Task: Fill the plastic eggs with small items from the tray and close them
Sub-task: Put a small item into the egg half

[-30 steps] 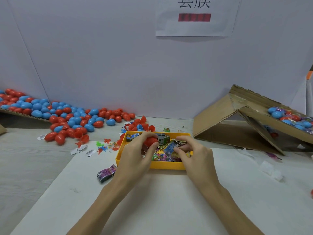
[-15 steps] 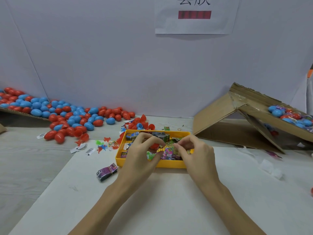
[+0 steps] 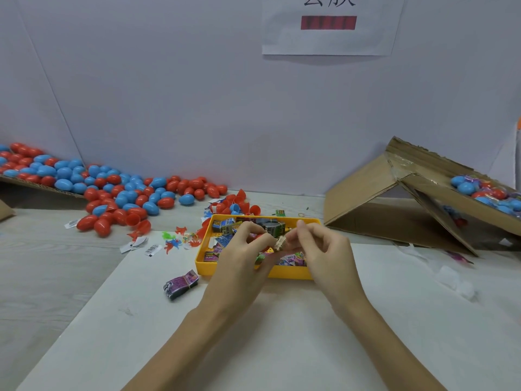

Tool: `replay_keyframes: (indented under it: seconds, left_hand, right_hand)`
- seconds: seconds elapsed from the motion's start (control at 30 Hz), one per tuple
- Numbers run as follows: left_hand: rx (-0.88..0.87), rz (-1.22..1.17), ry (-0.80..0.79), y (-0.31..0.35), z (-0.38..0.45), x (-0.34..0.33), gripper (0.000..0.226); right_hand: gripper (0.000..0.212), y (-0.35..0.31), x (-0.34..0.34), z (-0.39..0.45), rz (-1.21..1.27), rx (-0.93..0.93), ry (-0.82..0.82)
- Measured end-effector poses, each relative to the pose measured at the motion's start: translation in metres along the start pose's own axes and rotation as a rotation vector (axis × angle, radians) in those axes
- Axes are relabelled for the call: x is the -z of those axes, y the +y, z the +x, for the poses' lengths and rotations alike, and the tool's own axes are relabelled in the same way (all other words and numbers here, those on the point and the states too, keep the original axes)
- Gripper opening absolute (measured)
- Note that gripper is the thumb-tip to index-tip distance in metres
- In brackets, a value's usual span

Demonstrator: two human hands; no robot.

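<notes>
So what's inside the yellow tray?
The yellow tray holds small printed packets. Both hands cover its middle, so what lies beneath them is hidden.

Wall sheet (image 3: 328,26): two large dark characters, tops cropped, unreadable; red bar beneath.
Barcode tags (image 3: 152,249): too small to read.

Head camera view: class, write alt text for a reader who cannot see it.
Over a yellow tray of small packets, the left hand holds a red egg half while the right hand pinches a small item beside it. Red and blue eggs lie piled at left.
</notes>
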State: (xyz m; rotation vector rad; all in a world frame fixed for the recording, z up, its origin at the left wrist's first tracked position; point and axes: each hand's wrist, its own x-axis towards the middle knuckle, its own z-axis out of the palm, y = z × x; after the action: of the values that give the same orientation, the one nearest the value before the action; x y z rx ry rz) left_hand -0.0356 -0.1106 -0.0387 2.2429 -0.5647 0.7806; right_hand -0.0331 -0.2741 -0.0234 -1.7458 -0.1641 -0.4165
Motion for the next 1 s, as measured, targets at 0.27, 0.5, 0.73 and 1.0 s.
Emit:
replay_keyframes:
  seconds: [0.27, 0.5, 0.73, 1.0]
  left_hand:
    - [0.173, -0.217, 0.015, 0.001, 0.005, 0.002, 0.008]
    - [0.198, -0.331, -0.052, 0.003, 0.006, 0.006, 0.011]
    - [0.307, -0.482, -0.054, 0.002, 0.009, 0.012, 0.015]
    - [0.317, -0.556, -0.089, 0.004, 0.007, 0.009, 0.028]
  right_hand:
    - [0.015, -0.002, 0.002, -0.001, -0.008, 0.045, -0.108]
    - [0.005, -0.001, -0.001, -0.003, 0.024, 0.060, -0.120]
    - [0.015, 0.008, 0.002, 0.002, 0.077, -0.080, 0.028]
    - [0.014, 0.014, 0.004, 0.003, 0.068, -0.101, 0.077]
